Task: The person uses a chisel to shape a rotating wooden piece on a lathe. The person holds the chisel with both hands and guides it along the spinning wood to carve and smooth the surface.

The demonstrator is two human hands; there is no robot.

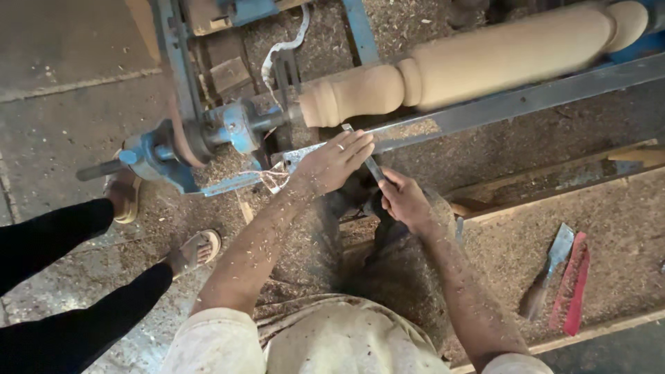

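Wooden spindle (478, 59), pale and turned with beads and coves, is lying across the lathe near the top edge of the view, its narrow left end meeting the blue headstock (228, 128). Below it the grey metal lathe rail (540, 97) is running diagonally, with sawdust lying along it. Sawdust is also covering the wooden bench (623, 228) at the right, where a flat chisel (551, 266) with a dark handle and a red file-like tool (573, 284) are resting side by side near the bench's lower right edge.

Both forearms, speckled with shavings, are reaching forward from the bottom of the view and converging just under the spindle's left end. The left hand (332, 163) is lying palm down, fingers straight and together, pressing on the blade of a turning chisel (366, 156) where it is crossing the rail. The right hand (405, 201) is closing in a fist around the chisel's handle end, just behind and below the left. The chisel's tip is pointing up toward the spindle's narrow neck; whether it is touching the wood is unclear.

At the left edge, another person's legs in black trousers and sandalled feet (197, 249) are standing on the floor beside the headstock.
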